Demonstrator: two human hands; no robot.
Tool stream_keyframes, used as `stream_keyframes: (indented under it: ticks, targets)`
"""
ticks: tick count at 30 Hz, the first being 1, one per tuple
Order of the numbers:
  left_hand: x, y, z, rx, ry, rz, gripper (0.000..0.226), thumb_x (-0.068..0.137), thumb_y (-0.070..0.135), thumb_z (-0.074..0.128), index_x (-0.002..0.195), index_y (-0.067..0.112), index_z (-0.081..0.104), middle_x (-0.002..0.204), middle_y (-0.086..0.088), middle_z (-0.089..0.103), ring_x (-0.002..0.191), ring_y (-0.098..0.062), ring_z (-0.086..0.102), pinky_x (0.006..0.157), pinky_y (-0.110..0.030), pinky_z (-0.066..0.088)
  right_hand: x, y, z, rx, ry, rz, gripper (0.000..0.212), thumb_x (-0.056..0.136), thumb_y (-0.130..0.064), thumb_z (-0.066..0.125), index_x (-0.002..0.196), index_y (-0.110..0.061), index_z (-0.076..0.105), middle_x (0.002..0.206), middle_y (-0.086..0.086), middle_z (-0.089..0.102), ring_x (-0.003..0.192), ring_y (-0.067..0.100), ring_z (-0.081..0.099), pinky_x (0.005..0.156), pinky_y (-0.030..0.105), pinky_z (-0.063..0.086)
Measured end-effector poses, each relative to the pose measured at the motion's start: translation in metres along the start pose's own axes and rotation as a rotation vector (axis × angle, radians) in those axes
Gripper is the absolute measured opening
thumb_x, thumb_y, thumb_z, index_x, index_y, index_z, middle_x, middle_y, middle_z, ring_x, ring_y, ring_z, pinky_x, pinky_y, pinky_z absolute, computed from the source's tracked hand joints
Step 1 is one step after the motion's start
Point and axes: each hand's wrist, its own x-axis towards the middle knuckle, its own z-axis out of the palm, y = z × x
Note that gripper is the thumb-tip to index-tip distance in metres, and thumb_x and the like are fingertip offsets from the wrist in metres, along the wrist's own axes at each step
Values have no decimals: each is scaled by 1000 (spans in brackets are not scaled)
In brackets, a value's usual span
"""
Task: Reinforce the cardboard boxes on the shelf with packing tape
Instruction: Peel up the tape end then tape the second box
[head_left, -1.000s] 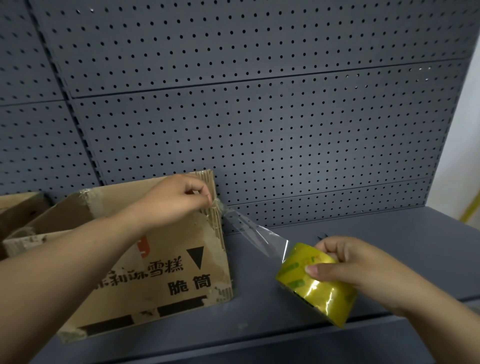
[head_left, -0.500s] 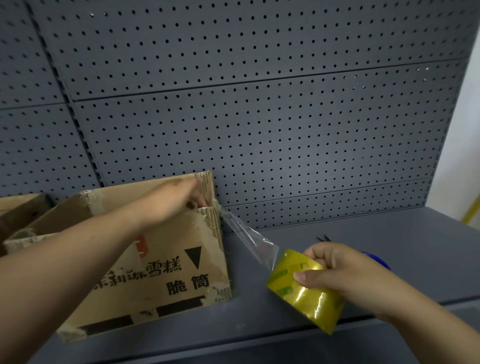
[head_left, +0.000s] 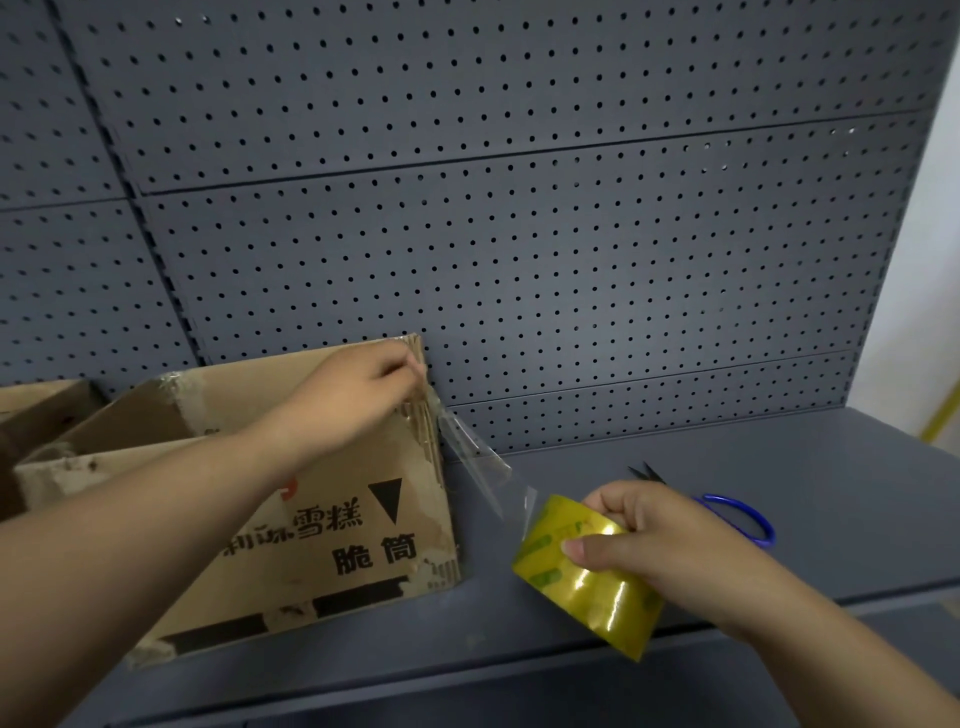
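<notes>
An open, worn cardboard box (head_left: 322, 571) with black printed characters stands on the grey shelf (head_left: 810, 467) at the left. My left hand (head_left: 358, 395) reaches over its front wall, and the curled fingers hold the end of a clear tape strip (head_left: 478, 462) against the box's upper right corner. The strip runs down to the right to a yellow packing tape roll (head_left: 587, 577). My right hand (head_left: 654, 540) grips that roll from above, thumb on its outer face, just right of the box and above the shelf's front edge.
Blue-handled scissors (head_left: 743, 519) lie on the shelf behind my right hand, partly hidden by it. A second cardboard box (head_left: 36, 405) shows at the far left. A grey pegboard (head_left: 519, 234) forms the back wall. A white wall is at the right edge.
My right hand has brought the roll leftward, closer to the box, so the strip is shorter and steeper. The scissors have come into sight. My left hand stays at the box corner.
</notes>
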Motion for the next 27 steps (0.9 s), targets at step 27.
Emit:
stream_keyframes:
  ticks: [27]
  targets:
    - [1,-9,7,301,-250,334,39,77,49,60,112,32,66,97,20,53,92,2,50,82,-17,40,61,-13,55,-162,-109,83,18,83,-31,66,81,-15,57,86,7,60,79,20,57,70,27,41]
